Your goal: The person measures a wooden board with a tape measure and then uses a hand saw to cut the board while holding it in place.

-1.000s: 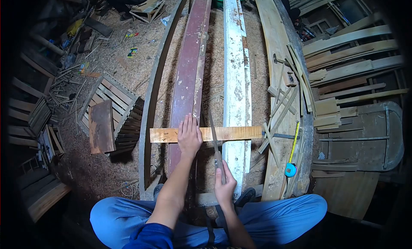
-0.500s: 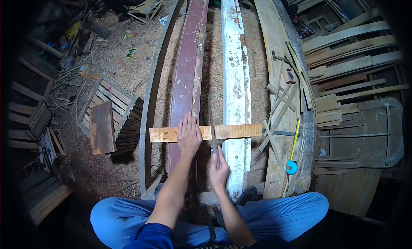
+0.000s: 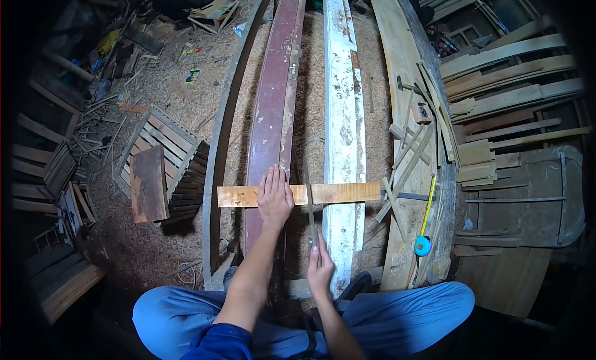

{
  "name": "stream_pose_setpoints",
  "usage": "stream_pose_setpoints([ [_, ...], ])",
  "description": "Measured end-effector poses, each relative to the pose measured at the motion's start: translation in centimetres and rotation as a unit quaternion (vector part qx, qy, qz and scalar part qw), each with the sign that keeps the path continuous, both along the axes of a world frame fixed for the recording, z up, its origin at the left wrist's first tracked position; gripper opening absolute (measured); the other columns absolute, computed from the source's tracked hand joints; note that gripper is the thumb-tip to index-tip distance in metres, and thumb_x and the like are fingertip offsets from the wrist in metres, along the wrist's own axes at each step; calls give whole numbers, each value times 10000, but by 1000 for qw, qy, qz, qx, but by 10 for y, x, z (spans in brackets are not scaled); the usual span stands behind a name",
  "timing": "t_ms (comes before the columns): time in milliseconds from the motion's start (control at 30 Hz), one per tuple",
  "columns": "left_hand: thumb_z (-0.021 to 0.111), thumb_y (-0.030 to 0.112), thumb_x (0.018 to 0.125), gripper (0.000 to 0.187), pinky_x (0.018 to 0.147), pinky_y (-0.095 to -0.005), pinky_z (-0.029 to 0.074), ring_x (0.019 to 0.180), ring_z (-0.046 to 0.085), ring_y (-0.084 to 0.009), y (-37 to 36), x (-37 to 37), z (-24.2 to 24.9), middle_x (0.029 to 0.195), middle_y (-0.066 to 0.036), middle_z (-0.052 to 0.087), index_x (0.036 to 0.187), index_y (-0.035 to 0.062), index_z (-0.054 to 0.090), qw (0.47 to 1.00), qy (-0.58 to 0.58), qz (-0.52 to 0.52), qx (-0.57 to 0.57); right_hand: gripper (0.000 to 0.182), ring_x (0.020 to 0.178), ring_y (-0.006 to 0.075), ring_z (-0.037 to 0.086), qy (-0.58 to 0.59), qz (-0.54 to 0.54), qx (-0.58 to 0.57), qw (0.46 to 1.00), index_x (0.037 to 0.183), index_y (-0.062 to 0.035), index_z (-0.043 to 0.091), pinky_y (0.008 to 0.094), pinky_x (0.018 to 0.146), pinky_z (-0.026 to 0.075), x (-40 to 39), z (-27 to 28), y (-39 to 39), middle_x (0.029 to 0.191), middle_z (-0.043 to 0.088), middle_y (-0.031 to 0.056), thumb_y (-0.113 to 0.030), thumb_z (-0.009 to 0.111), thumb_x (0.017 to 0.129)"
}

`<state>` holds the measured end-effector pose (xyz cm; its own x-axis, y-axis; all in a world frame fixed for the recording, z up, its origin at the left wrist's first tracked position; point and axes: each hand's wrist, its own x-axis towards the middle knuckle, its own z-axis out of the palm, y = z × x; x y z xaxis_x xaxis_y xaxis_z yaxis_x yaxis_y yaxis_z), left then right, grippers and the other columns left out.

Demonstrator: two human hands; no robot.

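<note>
While the left hand lies flat with fingers spread on a short wooden board, the right hand is wrapped around the handle of a hand saw, whose blade stands across the board just right of the left hand. That board rests crosswise on a long dark red plank and a long white painted plank, both running away over the sawdust-covered floor. Farther right, a yellow tape measure lies on a pale plank. Left of the planks sits a slatted crate.
</note>
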<state>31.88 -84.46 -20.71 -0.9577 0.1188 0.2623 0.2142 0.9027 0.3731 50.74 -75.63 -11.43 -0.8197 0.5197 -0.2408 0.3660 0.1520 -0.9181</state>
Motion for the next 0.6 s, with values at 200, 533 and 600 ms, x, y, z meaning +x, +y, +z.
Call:
stream_pose_setpoints([
  [200, 474, 233, 1046, 474, 1266, -457, 311, 1476, 505, -273, -3, 1, -2, 1569, -154, 564, 1433, 9, 631, 1000, -2, -3, -2, 433, 1379, 340, 610, 3, 43, 68, 997, 1465, 58, 577, 391, 1119, 480, -75, 12, 11, 1409, 661, 270, -192, 543, 1113],
  [533, 483, 224, 1047, 457, 1270, -451, 308, 1476, 504, -268, 2, -1, -1, 1570, -145, 563, 1422, 14, 640, 1000, 1, 2, -3, 466, 1356, 316, 625, -77, 49, 28, 995, 1498, 54, 547, 387, 1127, 467, -67, 18, 13, 1450, 644, 252, -228, 513, 1129],
  [600, 487, 224, 1045, 453, 1268, -451, 311, 1471, 510, -270, -3, 1, -1, 1562, -146, 572, 1414, 14, 646, 1000, 4, 0, -6, 499, 902, 104, 582, 40, 47, 48, 997, 1526, 60, 522, 292, 846, 518, -62, -7, 19, 1270, 725, 129, -258, 526, 1141],
])
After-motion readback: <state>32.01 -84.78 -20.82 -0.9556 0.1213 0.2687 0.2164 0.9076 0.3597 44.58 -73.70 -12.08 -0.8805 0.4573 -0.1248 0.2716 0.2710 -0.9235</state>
